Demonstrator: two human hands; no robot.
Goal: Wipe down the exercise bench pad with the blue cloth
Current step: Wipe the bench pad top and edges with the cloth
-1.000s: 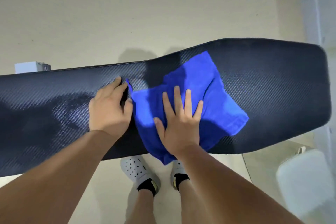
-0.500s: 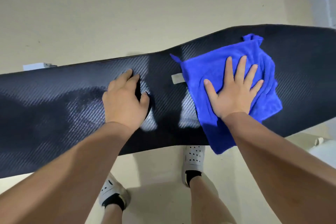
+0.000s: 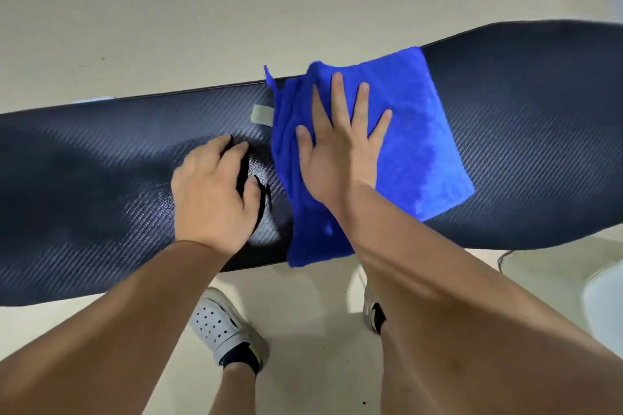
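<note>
On weave-textured bench pad [image 3: 522, 152] I see right hand [image 3: 340, 158] flat on plush blue cloth [image 3: 421, 131] overhanging both edges; left hand [image 3: 212, 192] loosely bent, empty.

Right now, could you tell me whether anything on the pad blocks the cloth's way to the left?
Yes: the left hand rests on the pad just left of the cloth, and a small pale tag lies beyond that hand, beside the cloth. The right hand presses the cloth flat.

Top-down view. Right hand [image 3: 340, 158], fingers spread flat, presses the blue cloth [image 3: 421, 145] onto the dark woven-textured bench pad [image 3: 526, 145] at frame centre; left hand [image 3: 212, 195] rests on the pad just left of the cloth. White shoe [image 3: 222, 327] at lower centre.
</note>
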